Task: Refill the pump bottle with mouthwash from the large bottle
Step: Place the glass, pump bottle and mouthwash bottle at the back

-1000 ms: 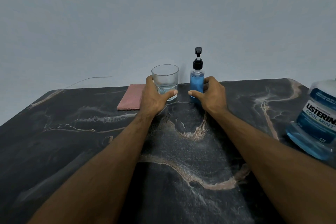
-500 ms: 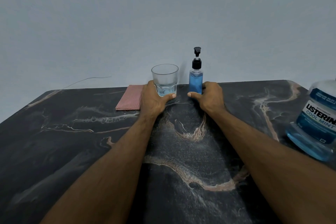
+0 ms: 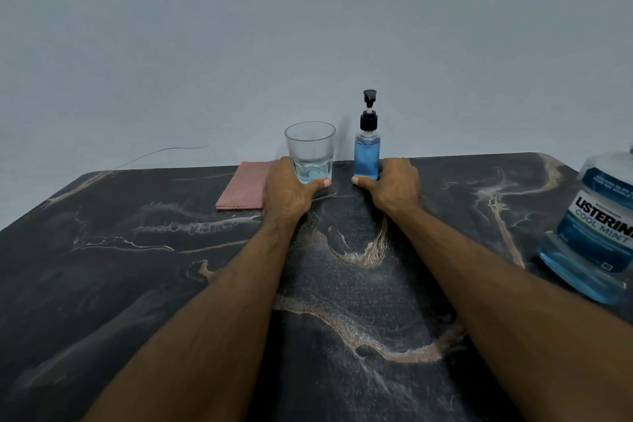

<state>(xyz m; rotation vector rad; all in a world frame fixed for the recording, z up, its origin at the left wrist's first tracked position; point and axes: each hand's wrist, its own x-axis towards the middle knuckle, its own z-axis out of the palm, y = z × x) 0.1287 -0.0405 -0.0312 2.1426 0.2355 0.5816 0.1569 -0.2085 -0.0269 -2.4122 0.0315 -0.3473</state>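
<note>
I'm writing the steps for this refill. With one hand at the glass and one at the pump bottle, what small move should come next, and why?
Probably unscrew the pump head. The right hand already holds the pump bottle at its base, upright with the pump still on, so nothing can go in yet. The left hand could leave the glass to twist it. The large bottle stands untouched on the right.

I count: one pump bottle (image 3: 367, 156), one large bottle (image 3: 596, 233), one glass (image 3: 311, 152), one pink cloth (image 3: 245, 190), one table (image 3: 137, 267), two hands.

Glass (image 3: 310, 151) just beside pump bottle (image 3: 367, 151); narrow gap.
</note>
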